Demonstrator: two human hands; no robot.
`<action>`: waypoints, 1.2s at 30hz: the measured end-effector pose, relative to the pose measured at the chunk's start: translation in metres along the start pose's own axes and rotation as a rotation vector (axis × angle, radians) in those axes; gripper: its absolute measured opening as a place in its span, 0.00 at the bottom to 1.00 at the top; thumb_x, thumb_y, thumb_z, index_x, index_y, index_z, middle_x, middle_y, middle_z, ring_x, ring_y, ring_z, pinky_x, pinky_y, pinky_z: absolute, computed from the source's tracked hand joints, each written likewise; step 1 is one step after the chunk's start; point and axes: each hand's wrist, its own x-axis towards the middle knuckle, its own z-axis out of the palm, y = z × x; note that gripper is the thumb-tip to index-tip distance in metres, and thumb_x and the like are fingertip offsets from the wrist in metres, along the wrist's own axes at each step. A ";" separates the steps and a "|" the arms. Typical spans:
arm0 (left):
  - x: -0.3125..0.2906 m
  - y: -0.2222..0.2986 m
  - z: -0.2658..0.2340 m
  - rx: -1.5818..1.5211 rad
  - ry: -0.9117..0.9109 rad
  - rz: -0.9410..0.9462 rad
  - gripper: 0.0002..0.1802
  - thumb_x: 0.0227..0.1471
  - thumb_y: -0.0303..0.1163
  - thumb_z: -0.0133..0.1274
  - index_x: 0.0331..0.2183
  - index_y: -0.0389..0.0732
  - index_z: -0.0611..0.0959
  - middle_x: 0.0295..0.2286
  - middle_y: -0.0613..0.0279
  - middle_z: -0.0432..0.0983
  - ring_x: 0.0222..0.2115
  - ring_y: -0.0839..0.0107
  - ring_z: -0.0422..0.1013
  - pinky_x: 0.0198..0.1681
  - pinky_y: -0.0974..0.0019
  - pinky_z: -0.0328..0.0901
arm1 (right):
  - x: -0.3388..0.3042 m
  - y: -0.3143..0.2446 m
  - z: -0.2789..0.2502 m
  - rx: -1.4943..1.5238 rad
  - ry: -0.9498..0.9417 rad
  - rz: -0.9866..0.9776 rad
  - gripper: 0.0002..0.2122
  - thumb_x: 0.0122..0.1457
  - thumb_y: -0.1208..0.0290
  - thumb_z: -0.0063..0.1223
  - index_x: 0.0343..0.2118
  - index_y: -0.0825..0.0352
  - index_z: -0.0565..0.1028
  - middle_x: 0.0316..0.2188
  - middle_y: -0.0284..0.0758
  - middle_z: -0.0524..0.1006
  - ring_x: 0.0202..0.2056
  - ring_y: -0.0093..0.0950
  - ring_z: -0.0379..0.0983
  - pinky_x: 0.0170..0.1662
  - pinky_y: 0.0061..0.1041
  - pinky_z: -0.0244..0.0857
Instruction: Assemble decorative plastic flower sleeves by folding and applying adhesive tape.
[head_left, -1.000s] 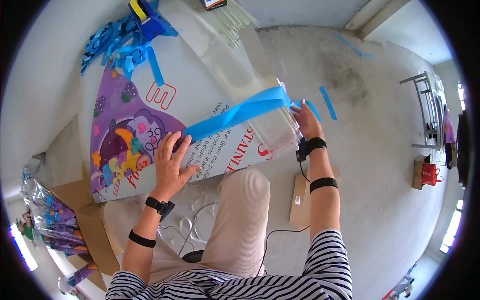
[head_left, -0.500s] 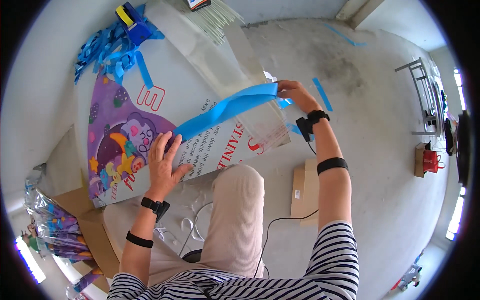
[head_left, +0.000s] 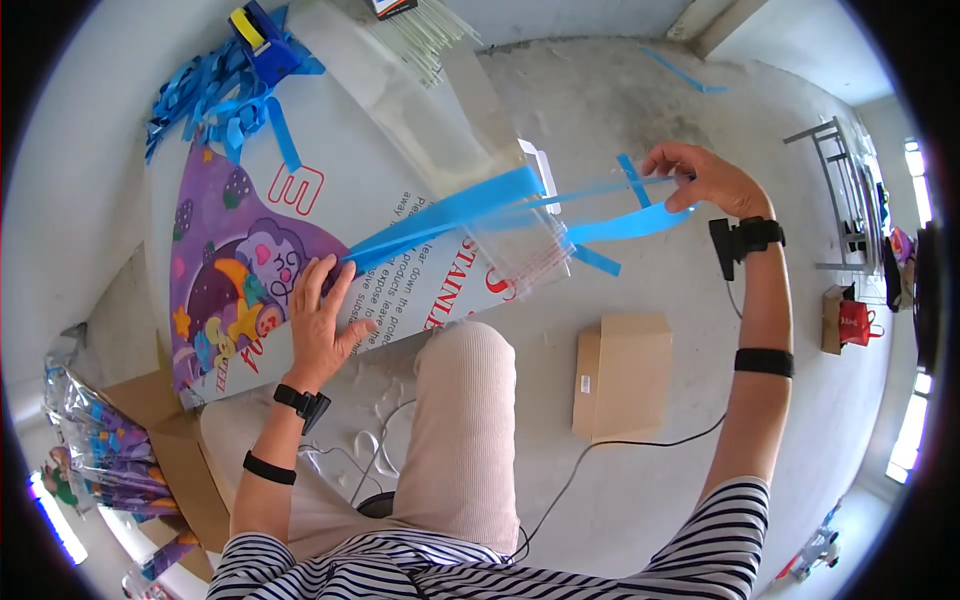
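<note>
My left hand [head_left: 322,325] lies with its fingers flat on the tip of a purple cartoon-printed triangular sheet [head_left: 215,265], the thumb spread away. Under those fingertips, long blue ribbon tails [head_left: 450,212] run out to the right across a white printed board [head_left: 225,125]. My right hand [head_left: 712,180] is raised beyond the board's right end, thumb and fingers closed on a blue ribbon end [head_left: 640,222]. A thin, see-through bluish strip [head_left: 600,192] also reaches those fingers; whether it is film or blurred ribbon I cannot tell.
A blue tape dispenser [head_left: 268,50] and heaped blue ribbons [head_left: 215,100] sit at the board's far left. Clear plastic sleeves [head_left: 425,120] and thin pale sticks [head_left: 420,45] lie behind. A cardboard box [head_left: 185,460] stands left; flat cardboard [head_left: 625,375] and a cable [head_left: 570,480] lie on the floor.
My right hand has swung right and outward with a ribbon end, away from the folded ribbon. My left hand stays on the sheet's tip.
</note>
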 end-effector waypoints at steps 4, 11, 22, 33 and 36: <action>0.001 -0.001 0.001 0.006 -0.021 -0.009 0.46 0.51 0.67 0.52 0.63 0.47 0.70 0.61 0.54 0.59 0.63 0.49 0.55 0.64 0.45 0.51 | 0.009 -0.010 -0.020 -0.127 -0.010 0.088 0.15 0.43 0.74 0.64 0.38 0.63 0.81 0.34 0.27 0.76 0.34 0.18 0.65 0.38 0.19 0.60; 0.002 -0.001 -0.001 -0.007 -0.014 0.000 0.46 0.52 0.67 0.52 0.62 0.47 0.71 0.61 0.54 0.60 0.62 0.48 0.55 0.63 0.44 0.51 | 0.044 0.051 -0.034 0.275 0.073 0.379 0.12 0.59 0.61 0.60 0.30 0.67 0.82 0.25 0.33 0.81 0.22 0.19 0.70 0.24 0.22 0.61; 0.005 0.000 -0.003 -0.001 -0.038 -0.025 0.46 0.52 0.68 0.51 0.62 0.48 0.71 0.61 0.55 0.60 0.62 0.49 0.55 0.63 0.45 0.51 | 0.111 0.102 0.085 -0.460 0.789 0.356 0.18 0.59 0.52 0.55 0.33 0.65 0.82 0.36 0.42 0.82 0.40 0.43 0.78 0.42 0.42 0.70; 0.001 0.001 -0.002 -0.013 -0.009 -0.010 0.45 0.52 0.67 0.52 0.62 0.48 0.71 0.61 0.55 0.60 0.62 0.49 0.56 0.64 0.46 0.52 | 0.075 0.097 0.232 1.368 -0.011 0.394 0.47 0.53 0.28 0.52 0.64 0.65 0.63 0.60 0.37 0.68 0.56 0.30 0.66 0.58 0.38 0.64; 0.002 0.001 -0.003 -0.015 0.002 -0.007 0.45 0.52 0.67 0.53 0.62 0.48 0.71 0.61 0.55 0.60 0.62 0.49 0.55 0.64 0.46 0.51 | 0.085 0.086 0.234 1.304 0.066 0.318 0.51 0.52 0.24 0.47 0.66 0.66 0.60 0.64 0.41 0.64 0.60 0.34 0.64 0.60 0.38 0.62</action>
